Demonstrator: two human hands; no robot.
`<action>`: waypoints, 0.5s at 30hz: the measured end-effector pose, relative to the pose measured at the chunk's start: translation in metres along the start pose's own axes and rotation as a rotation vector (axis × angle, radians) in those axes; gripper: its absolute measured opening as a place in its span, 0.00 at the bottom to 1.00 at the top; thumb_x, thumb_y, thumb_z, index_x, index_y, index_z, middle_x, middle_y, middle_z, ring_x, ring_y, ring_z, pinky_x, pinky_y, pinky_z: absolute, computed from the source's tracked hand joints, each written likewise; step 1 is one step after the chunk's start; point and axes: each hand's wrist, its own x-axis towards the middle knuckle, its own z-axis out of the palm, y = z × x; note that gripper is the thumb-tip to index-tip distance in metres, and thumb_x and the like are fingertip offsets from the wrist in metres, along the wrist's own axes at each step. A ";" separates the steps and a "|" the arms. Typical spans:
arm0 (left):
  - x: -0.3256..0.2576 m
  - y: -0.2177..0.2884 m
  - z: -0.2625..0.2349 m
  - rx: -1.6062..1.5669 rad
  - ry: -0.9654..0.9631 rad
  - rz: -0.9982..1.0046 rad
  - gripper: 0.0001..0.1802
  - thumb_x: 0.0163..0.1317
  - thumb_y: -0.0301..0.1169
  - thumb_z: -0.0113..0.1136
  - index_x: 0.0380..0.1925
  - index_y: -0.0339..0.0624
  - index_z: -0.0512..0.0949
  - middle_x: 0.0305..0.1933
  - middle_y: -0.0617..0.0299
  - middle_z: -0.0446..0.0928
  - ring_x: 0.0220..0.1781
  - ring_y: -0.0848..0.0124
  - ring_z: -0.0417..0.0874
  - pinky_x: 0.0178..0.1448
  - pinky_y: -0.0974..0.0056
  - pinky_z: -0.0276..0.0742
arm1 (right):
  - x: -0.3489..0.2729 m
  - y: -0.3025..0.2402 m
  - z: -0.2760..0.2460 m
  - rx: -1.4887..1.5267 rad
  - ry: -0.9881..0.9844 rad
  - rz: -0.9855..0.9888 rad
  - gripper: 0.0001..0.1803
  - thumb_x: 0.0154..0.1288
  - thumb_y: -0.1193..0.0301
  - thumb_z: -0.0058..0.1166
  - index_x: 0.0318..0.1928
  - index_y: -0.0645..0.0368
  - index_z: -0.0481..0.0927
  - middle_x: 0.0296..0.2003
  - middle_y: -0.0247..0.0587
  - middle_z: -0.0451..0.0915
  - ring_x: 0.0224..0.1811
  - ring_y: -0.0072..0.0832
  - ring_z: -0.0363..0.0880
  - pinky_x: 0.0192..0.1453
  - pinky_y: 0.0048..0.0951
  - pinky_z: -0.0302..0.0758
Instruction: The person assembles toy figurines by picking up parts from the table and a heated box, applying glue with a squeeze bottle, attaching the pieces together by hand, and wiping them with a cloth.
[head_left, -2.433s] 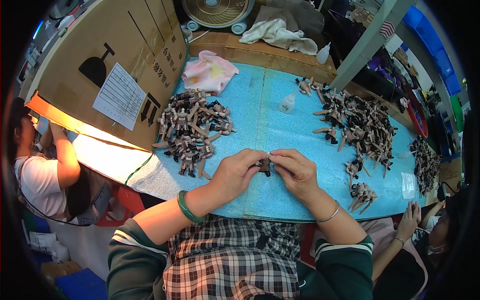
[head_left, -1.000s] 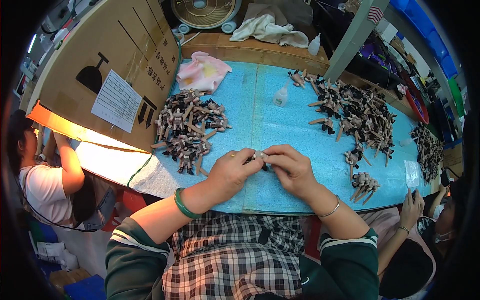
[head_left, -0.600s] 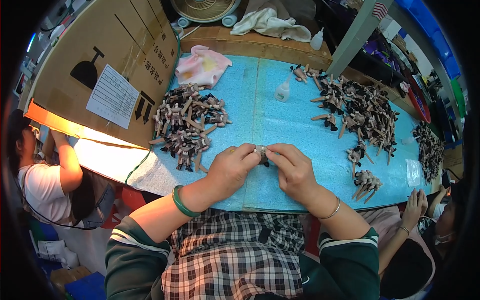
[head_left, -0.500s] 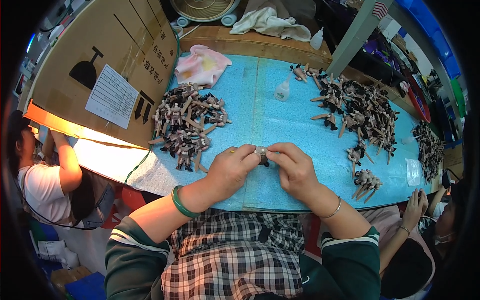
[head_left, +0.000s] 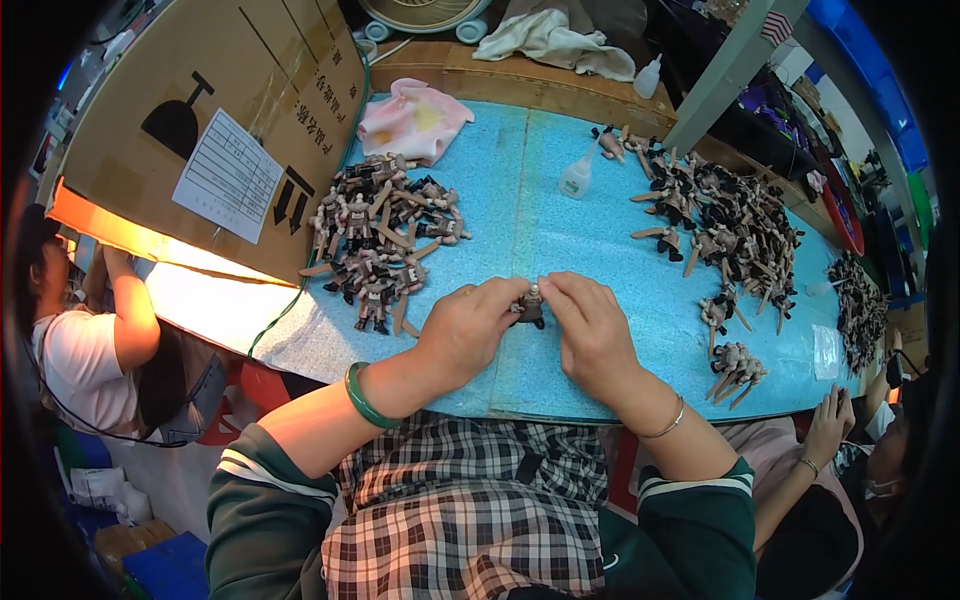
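You held a small dark toy figure between both hands at the near middle of the blue foam mat. Your left hand pinched it from the left with fingertips curled in around its body, and your right hand gripped it from the right, thumb and forefinger closed on its upper part. The figure sat just above the mat, upright as far as the view showed; whether it touched the mat could not be told.

To your left, farther out on the mat, lay a heap of assembled figures, dark bodies with tan limbs, close against a large cardboard box that stood along the mat's left edge with a white paper sheet stuck on its side. A pink cloth lay at the far left corner of the mat. A small white squeeze bottle stood toward the far middle, well apart from your hands. On the right, a larger spread of figures and parts ran from the far side toward you, with a small cluster near the right front edge.

You wore a green bangle on the left wrist and a thin bracelet on the right. Another person's hand rested at the mat's near right edge, and a person in a white shirt sat below the box at far left.
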 end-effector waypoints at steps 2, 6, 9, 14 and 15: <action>0.001 0.000 -0.002 -0.002 0.005 0.061 0.17 0.51 0.20 0.60 0.43 0.41 0.71 0.38 0.54 0.77 0.35 0.55 0.80 0.34 0.57 0.75 | -0.002 0.003 0.002 0.272 0.034 0.170 0.25 0.45 0.87 0.50 0.49 0.62 0.75 0.45 0.47 0.75 0.48 0.40 0.76 0.48 0.35 0.73; 0.001 -0.003 -0.002 -0.062 -0.020 0.001 0.19 0.51 0.20 0.60 0.45 0.42 0.72 0.38 0.55 0.77 0.36 0.55 0.80 0.35 0.57 0.76 | 0.001 0.008 -0.003 0.380 0.190 0.171 0.25 0.41 0.92 0.48 0.43 0.59 0.78 0.41 0.44 0.77 0.40 0.38 0.77 0.37 0.29 0.75; 0.003 -0.002 -0.002 -0.100 -0.021 -0.007 0.19 0.52 0.20 0.60 0.45 0.43 0.72 0.38 0.56 0.76 0.36 0.56 0.80 0.35 0.58 0.76 | 0.000 0.009 0.001 0.348 0.168 0.094 0.24 0.41 0.92 0.47 0.41 0.59 0.79 0.40 0.43 0.77 0.39 0.37 0.76 0.38 0.30 0.75; 0.003 -0.003 -0.004 -0.105 -0.043 -0.025 0.18 0.53 0.21 0.59 0.45 0.46 0.72 0.37 0.56 0.76 0.36 0.56 0.80 0.35 0.58 0.76 | 0.002 0.007 0.003 0.364 0.122 0.110 0.26 0.41 0.92 0.48 0.42 0.58 0.80 0.40 0.42 0.77 0.38 0.37 0.76 0.37 0.30 0.76; 0.003 -0.004 -0.004 -0.099 -0.046 -0.013 0.18 0.53 0.21 0.59 0.45 0.46 0.73 0.37 0.56 0.76 0.36 0.56 0.80 0.35 0.58 0.76 | 0.002 0.007 0.003 0.371 0.116 0.117 0.26 0.41 0.92 0.48 0.42 0.58 0.80 0.40 0.43 0.77 0.38 0.37 0.77 0.37 0.30 0.76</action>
